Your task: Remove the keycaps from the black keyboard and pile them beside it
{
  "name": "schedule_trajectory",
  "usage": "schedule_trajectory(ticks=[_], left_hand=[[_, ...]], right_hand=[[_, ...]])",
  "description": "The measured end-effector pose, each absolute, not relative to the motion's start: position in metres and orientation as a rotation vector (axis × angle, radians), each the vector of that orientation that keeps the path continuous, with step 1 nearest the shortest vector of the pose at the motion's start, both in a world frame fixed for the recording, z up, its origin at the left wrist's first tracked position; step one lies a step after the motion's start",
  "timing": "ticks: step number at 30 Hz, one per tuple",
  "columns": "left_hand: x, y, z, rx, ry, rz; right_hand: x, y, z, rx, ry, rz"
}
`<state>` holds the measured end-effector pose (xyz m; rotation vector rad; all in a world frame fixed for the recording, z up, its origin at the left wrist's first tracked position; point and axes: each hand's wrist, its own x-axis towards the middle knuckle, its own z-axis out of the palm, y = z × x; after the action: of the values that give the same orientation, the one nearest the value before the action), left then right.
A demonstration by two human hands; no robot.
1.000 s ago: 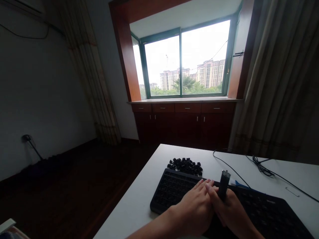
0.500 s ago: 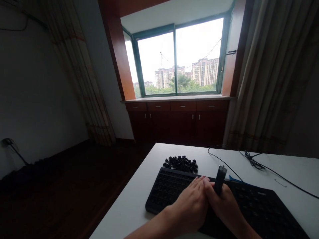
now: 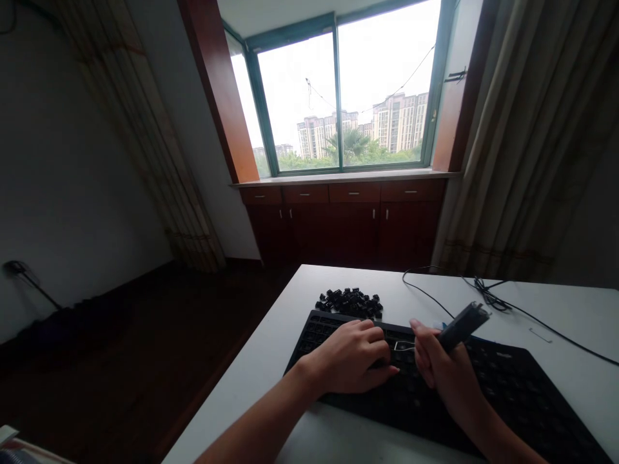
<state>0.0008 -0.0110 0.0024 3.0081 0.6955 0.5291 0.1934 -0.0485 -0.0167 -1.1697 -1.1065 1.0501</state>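
Note:
A black keyboard (image 3: 367, 412) lies at a slant on the white table, with keycaps gone from its left part. My left hand (image 3: 345, 357) rests on that left part, palm down, thumb apart from the bent fingers, and nothing shows in it. My right hand (image 3: 442, 374) is wrapped round the dark handle of a keycap puller (image 3: 461, 327), which is tilted up to the right. Its thin wire loop (image 3: 405, 346) points left, over the keys near my left fingers. Behind the keyboard sits a heap of loose black keycaps (image 3: 349, 303).
A black cable (image 3: 488, 301) runs across the back right of the white table (image 3: 232, 399). A thin bent wire (image 3: 539, 336) lies near it. A blue item (image 3: 442, 325) is partly hidden behind my right hand. Cabinets (image 3: 338, 225) stand under the window.
My hands, touching before, have come apart: the left has moved left and the right slightly right. The keycap puller has tipped from upright towards the right, and its wire loop now shows.

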Motion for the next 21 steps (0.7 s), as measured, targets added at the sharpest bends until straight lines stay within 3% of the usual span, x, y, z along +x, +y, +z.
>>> schedule_trajectory(ticks=[13, 21], left_hand=[[0.0, -0.011, 0.005, 2.669, 0.702, 0.685], [-0.022, 0.018, -0.006, 2.361, 1.43, 1.023]], right_hand=[[0.2, -0.048, -0.013, -1.202, -1.069, 0.987], [0.198, -0.05, -0.006, -1.254, -1.211, 0.955]])
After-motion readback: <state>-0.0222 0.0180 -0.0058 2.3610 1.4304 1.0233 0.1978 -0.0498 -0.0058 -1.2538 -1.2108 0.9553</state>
